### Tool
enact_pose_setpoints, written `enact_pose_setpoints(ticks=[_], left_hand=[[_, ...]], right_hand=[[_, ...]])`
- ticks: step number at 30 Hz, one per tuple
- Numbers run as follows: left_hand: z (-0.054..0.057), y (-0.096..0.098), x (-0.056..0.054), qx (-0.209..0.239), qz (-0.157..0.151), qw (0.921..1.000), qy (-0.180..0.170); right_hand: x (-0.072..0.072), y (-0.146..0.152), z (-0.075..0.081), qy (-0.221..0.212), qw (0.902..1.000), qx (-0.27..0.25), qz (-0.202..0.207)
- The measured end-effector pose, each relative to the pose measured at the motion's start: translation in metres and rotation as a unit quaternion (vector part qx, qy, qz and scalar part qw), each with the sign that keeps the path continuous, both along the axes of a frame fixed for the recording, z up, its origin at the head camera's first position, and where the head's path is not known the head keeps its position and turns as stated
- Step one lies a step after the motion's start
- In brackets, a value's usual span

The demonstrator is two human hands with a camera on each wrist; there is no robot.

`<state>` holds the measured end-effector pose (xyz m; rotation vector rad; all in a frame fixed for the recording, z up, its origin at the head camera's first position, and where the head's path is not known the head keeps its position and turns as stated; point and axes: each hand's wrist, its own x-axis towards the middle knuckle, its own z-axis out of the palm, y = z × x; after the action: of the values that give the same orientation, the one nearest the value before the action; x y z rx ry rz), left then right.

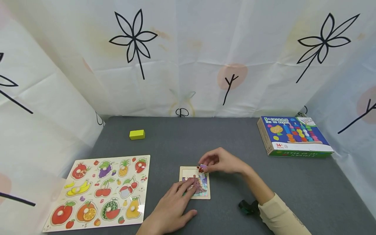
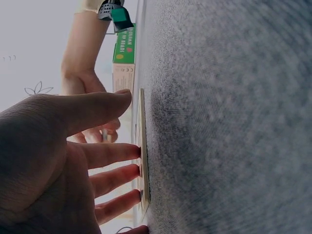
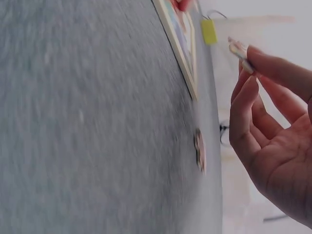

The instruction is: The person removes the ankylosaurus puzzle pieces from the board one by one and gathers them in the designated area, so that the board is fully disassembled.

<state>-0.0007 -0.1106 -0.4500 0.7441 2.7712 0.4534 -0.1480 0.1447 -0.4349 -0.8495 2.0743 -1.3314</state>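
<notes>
A small square jigsaw puzzle in a pale wooden frame lies on the grey table, partly filled with colourful pieces; its upper part shows bare board. My left hand rests its fairly straight fingertips on the puzzle, the thumb held apart, as the left wrist view also shows at the frame's edge. Above the frame's upper right corner, my right hand pinches a jigsaw piece between thumb and fingers. Another loose piece lies on the table in the right wrist view; the head view does not show it.
To the left lies a fruit peg-puzzle board. A yellow block sits farther back. At the back right is a blue-and-green bead-set box. A dark strapped device is at the right wrist. Patterned white cloth surrounds the table.
</notes>
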Motion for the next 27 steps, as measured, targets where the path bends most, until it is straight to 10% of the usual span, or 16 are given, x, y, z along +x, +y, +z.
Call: enact_pose_setpoints(ticks=[27], left_hand=[[0.002,0.0,-0.002,-0.006,0.002,0.9993,-0.036]], right_hand=[[-0.016,0.084,0.002,0.024,0.996,0.044,-0.074]])
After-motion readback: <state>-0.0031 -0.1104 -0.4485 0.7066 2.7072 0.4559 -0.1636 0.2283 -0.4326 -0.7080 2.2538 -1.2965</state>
